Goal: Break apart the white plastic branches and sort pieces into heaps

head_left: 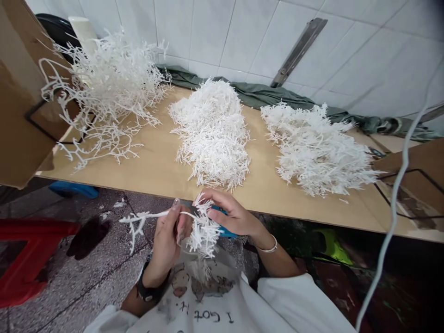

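Over my lap, just in front of the table edge, my left hand [164, 240] is closed around the thin stem of a white plastic branch [140, 217]. Its bare forked end sticks out to the left. On the right part of the stem sits a bushy cluster of white feathery sprigs [204, 236]. My right hand [234, 215] has its fingers bent round the upper part of that cluster, gripping a sprig there. The exact fingertip contact is partly hidden by the sprigs.
A cardboard-covered table [157, 152] carries a tangle of bare white branches [114, 83], a middle heap of small sprigs [213, 134] and a right heap of bushy branches [322, 148]. Cardboard boxes flank both ends. A pale cable [395, 194] hangs at right; a red stool [31, 254] stands left.
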Tool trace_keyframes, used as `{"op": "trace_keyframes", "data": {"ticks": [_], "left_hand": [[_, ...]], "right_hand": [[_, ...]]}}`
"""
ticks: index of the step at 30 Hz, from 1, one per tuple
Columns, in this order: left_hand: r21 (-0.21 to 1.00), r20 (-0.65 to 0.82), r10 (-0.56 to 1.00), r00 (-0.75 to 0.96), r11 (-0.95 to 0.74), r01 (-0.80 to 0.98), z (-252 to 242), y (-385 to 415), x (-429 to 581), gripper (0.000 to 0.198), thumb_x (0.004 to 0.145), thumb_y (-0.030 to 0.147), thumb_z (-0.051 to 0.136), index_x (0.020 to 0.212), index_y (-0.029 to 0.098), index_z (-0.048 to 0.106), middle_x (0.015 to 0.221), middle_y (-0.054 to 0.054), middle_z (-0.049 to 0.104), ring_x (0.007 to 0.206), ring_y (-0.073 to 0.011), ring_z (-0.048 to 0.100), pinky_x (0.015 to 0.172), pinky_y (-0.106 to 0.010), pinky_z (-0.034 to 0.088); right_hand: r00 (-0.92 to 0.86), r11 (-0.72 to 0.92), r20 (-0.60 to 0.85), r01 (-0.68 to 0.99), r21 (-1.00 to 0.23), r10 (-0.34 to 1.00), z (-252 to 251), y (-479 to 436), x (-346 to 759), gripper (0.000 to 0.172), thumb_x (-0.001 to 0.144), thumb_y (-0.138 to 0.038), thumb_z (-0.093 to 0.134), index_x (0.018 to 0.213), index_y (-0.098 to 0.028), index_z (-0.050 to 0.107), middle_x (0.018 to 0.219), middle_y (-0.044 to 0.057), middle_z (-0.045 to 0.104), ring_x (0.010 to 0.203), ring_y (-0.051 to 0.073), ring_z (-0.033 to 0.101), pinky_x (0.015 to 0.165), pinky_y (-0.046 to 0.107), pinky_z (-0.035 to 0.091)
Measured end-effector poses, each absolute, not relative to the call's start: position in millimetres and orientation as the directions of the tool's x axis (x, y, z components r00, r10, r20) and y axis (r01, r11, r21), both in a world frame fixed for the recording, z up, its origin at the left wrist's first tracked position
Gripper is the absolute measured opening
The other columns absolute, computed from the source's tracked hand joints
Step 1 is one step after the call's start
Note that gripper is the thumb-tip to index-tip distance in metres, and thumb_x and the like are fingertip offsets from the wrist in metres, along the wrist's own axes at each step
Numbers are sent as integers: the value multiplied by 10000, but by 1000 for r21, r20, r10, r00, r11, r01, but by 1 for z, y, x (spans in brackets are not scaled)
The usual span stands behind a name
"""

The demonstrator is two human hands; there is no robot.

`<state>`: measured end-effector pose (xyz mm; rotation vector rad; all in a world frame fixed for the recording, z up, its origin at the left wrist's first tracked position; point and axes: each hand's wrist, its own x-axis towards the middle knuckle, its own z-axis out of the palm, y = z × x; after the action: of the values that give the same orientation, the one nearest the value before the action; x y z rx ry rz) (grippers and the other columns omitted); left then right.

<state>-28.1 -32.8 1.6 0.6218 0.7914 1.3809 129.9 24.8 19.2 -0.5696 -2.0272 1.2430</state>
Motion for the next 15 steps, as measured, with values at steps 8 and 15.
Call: {"op": "trace_keyframes", "data": {"ticks": [8,15], "left_hand": [[658,-161,964,212,265,-705,2,-34,-34,606,818,453,640,441,165,263,384,91,163,340,-21,98,335,-166,140],[940,-86,982,166,135,-315,-25,-61,-29,583,869,593,502,466,182,408,431,42,321,396,-77,244,405,-246,209]], "right_hand": [[-741,293,211,-20,-956,638,1,32,121,442,837,-563,558,607,-190,503,517,-44,397,454,67,323,445,225,252],[-424,106,175,-183,-977,889,31,25,142,585,898,-596,373,500,-209,185,370,-105,66,295,44,70,303,192,123]]}}
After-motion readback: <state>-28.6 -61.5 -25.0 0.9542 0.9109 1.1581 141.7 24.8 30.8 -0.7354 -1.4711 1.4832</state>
